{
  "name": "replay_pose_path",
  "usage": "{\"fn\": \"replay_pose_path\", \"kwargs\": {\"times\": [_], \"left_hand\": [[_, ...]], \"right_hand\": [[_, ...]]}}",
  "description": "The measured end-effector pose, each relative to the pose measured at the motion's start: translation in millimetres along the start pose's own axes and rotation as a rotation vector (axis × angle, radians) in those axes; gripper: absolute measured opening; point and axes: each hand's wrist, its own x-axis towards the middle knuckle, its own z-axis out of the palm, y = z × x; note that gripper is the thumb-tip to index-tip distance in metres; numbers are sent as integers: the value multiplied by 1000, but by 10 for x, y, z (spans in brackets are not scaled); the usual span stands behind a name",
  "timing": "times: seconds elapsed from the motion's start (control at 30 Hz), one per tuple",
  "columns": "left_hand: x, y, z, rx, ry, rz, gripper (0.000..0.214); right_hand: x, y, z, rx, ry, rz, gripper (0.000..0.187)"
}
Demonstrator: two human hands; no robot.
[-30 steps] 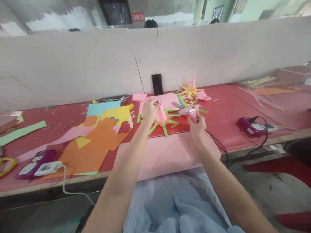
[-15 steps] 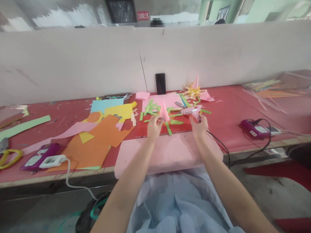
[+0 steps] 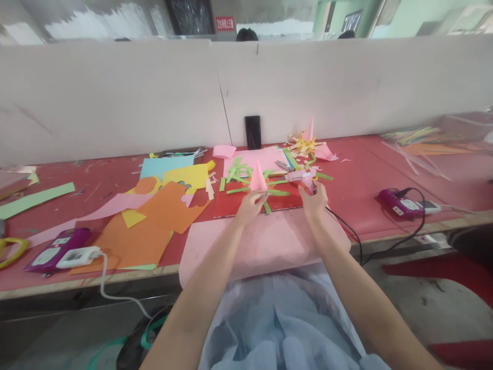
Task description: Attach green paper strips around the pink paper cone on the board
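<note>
A pink paper cone (image 3: 258, 178) stands upright on a red board (image 3: 227, 205), with green paper strips (image 3: 278, 192) spreading out around its base. At the near side of that base is my left hand (image 3: 251, 206), fingertips drawn together; whatever they pinch is too small to tell. My right hand (image 3: 315, 201) is wrapped round the handle of a pink glue gun (image 3: 302, 176), whose nozzle points left toward the cone. Loose green strips (image 3: 239, 168) lie behind the cone on a pink sheet (image 3: 252, 155).
A second cone with a yellow fringe (image 3: 304, 144) stands at the back right. A phone (image 3: 253, 132) leans on the white partition (image 3: 154, 97). Orange sheets (image 3: 134, 241) and a purple power strip (image 3: 57, 249) lie left; another purple power strip (image 3: 398, 202) sits right. A black cord (image 3: 348, 226) trails off the edge.
My left hand has shifted from the cone's left side to the front of its base, covering part of a green strip. My right hand stays on the glue gun.
</note>
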Motion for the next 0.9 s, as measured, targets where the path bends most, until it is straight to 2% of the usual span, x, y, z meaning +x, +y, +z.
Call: {"fn": "replay_pose_path", "kwargs": {"times": [0.23,0.37,0.53,0.7,0.77,0.9], "left_hand": [[40,-96,-4,-221,-21,-75,33],[62,-166,33,-195,24,-41,31],[71,-190,34,-80,167,72,32],[81,-245,-15,52,372,15,19],[78,-268,-15,108,363,-13,14],[68,-275,14,211,236,-68,15]], "right_hand": [[3,10,14,-1,-3,-1,40],[6,27,15,-1,-2,-7,42],[12,63,35,-25,-2,-26,41],[-2,48,33,-40,3,-65,41],[-17,23,24,-72,-3,-93,40],[-51,-23,12,-104,-51,-144,39]]}}
